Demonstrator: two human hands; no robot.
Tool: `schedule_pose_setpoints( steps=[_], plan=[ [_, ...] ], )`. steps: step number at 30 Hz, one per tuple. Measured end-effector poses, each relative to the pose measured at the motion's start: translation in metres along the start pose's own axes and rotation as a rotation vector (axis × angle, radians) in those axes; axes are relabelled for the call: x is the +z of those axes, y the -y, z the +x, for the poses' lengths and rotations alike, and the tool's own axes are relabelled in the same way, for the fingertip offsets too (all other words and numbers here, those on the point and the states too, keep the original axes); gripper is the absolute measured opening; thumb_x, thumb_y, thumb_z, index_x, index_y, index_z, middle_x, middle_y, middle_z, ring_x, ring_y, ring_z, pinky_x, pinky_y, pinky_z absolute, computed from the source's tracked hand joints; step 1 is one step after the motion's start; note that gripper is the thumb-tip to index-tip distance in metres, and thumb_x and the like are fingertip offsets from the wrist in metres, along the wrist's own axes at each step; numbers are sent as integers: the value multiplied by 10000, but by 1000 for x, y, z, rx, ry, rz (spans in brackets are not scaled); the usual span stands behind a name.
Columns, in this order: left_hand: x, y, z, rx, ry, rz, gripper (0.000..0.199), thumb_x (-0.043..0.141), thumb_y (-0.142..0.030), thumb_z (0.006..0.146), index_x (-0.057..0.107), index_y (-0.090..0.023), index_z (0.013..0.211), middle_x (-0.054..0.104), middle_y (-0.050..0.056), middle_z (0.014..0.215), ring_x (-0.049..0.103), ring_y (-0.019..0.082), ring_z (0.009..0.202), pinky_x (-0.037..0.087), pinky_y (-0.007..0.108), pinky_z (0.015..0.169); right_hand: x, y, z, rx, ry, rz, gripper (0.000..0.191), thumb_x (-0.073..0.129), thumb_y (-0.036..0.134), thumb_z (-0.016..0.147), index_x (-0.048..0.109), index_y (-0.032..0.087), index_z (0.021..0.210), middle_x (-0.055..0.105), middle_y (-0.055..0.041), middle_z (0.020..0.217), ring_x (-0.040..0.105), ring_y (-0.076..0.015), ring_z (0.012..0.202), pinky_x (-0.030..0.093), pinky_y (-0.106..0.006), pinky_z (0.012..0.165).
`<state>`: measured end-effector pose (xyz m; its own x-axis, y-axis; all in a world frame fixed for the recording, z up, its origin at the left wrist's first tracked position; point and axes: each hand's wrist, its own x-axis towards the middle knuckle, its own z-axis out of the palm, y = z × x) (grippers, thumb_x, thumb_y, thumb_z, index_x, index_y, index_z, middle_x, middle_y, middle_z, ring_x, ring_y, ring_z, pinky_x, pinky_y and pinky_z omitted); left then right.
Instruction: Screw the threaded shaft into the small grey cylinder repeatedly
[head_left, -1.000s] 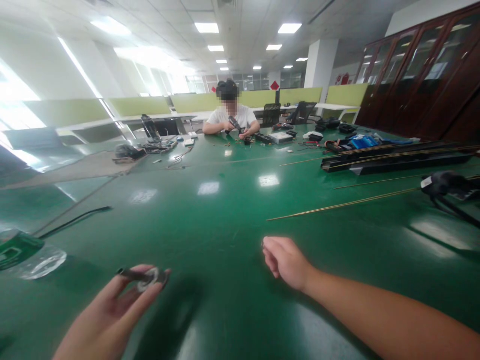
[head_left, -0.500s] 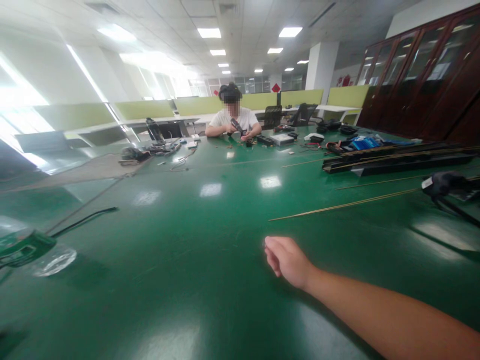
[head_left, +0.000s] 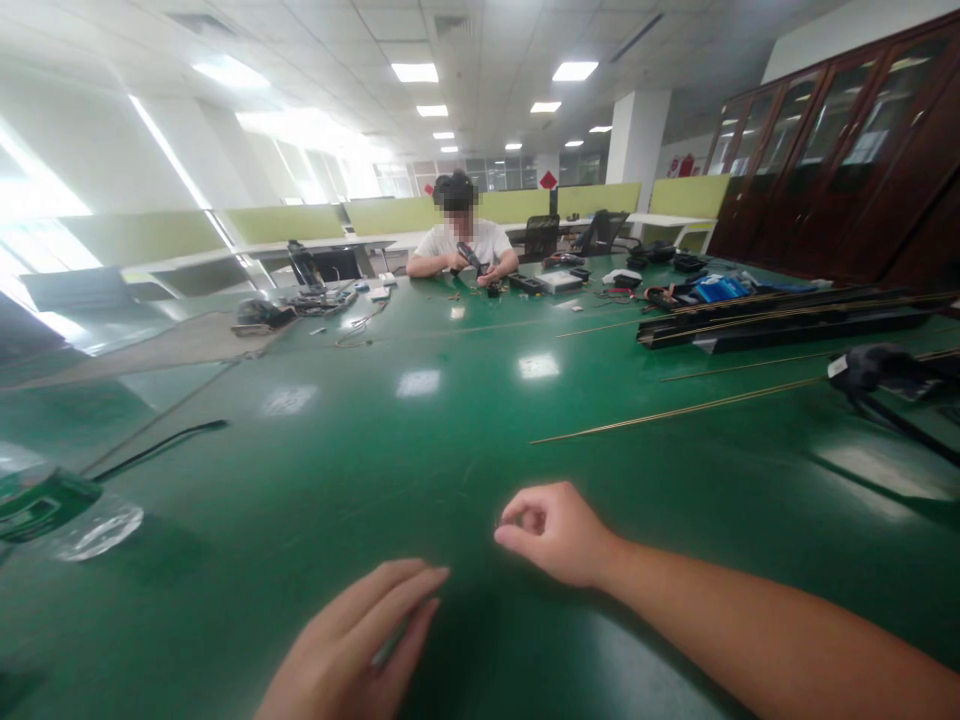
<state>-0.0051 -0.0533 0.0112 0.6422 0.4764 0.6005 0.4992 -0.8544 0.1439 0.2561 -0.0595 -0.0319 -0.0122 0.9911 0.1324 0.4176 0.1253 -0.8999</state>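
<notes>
Two hands observed. Left hand point(head_left: 360, 635), lower centre: thumb parted from fingers. Right hand point(head_left: 559, 535), right of centre: fingertips pinching one small item point(head_left: 497, 521), unidentifiable. One bottle point(head_left: 52, 505), lower left.

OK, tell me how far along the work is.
Done: nothing visibly finished. In hand: the bare right hand seems to pinch something tiny, too small to identify; the bare left hand shows nothing clearly held. Remaining: unclear; thin brass-coloured rods lie untouched beyond both hands.
</notes>
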Motion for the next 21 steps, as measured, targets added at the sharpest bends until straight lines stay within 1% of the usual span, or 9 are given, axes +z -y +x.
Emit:
schedule_pose_setpoints(
  steps=[1, 2, 4, 6, 8, 11, 16, 18, 21],
  plan=[
    [11, -5, 13, 57, 55, -12, 224, 565, -261, 964, 657, -267, 1168, 703, 16, 1091, 690, 139, 941, 565, 211, 856, 0, -1, 0, -8, 6, -5, 210, 730, 362, 778, 775, 168, 845, 593, 26, 569, 492, -109, 506, 331, -229, 497],
    [21, -9, 25, 99, 73, -28, 246, 544, -224, 966, 640, -261, 1189, 694, 25, 1114, 682, 151, 967, 566, 236, 864, 0, -2, 0, -17, 9, -5, 200, 734, 352, 770, 773, 167, 836, 593, 27, 564, 491, -108, 501, 327, -227, 491],
    [39, -16, 44, 144, 126, -65, 289, 513, -166, 959, 614, -248, 1216, 681, 42, 1133, 667, 175, 996, 564, 280, 871, 1, -4, 0, -36, 22, 10, 165, 731, 314, 757, 764, 163, 814, 594, 28, 561, 495, -105, 498, 327, -222, 485],
    [52, -19, 53, 153, 163, -111, 296, 487, -128, 951, 609, -232, 1199, 676, 53, 1110, 661, 183, 968, 565, 294, 836, 2, -6, 0, -48, 36, 24, 133, 716, 283, 755, 751, 158, 787, 595, 29, 562, 500, -103, 498, 332, -215, 481],
    [59, -18, 56, 138, 180, -143, 289, 464, -107, 947, 611, -224, 1167, 672, 53, 1068, 657, 179, 917, 563, 288, 786, 3, -6, 1, -54, 39, 17, 124, 703, 277, 759, 738, 158, 758, 590, 31, 556, 500, -101, 494, 334, -211, 476],
    [59, -13, 51, 83, 191, -158, 277, 454, -106, 950, 609, -233, 1142, 668, 41, 1028, 650, 177, 885, 560, 287, 760, 4, -4, 0, -53, 46, -15, 143, 716, 301, 753, 736, 160, 741, 580, 36, 542, 493, -96, 479, 322, -208, 464],
    [51, -11, 39, 6, 268, -177, 231, 458, -132, 959, 607, -238, 1100, 672, 17, 932, 645, 164, 818, 556, 275, 725, 4, -1, -4, -84, 102, -70, 156, 749, 331, 738, 767, 189, 799, 602, 42, 550, 506, -96, 479, 338, -200, 476],
    [51, -16, 37, 22, 259, -148, 185, 471, -164, 961, 609, -219, 1071, 677, 30, 918, 644, 178, 793, 557, 291, 697, 4, 0, -6, -96, 131, -84, 164, 772, 348, 730, 766, 192, 779, 605, 43, 550, 511, -94, 481, 337, -199, 479],
    [51, -22, 35, 128, 217, -86, 191, 443, -190, 976, 625, -195, 1032, 685, 43, 850, 638, 192, 723, 546, 309, 638, 2, 2, -7, -122, 197, -85, 245, 834, 411, 679, 756, 185, 732, 592, 47, 539, 509, -92, 482, 332, -198, 477]
  ],
)
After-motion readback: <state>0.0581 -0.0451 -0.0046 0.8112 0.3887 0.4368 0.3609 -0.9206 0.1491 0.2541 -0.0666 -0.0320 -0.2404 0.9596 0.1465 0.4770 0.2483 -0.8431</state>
